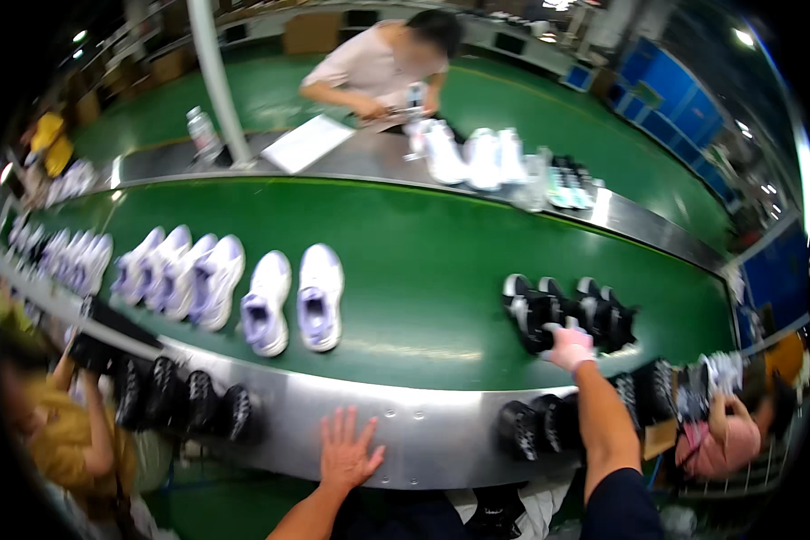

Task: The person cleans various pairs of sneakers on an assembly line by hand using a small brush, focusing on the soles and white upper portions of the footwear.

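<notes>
My left hand [347,450] lies flat on the metal ledge [301,409], its fingers spread and holding nothing. Out over the green conveyor belt [423,297] reaches my right hand [571,347], in a pale glove. Its fingers close on the heel end of a black sneaker [529,317] with a white toe edge; the exact grip is partly hidden. More black sneakers [603,310] stand close beside it on the belt. To the left, a pair of white and lilac sneakers [320,297] sits with toes pointing away from me.
More white and lilac sneakers [178,274] line the belt's left. Black shoes [200,400] stand along the ledge at left, and other black shoes [520,427] near my right forearm. Across the belt, a person [373,76] handles a shoe beside several white sneakers [481,160]. Co-workers sit at both sides.
</notes>
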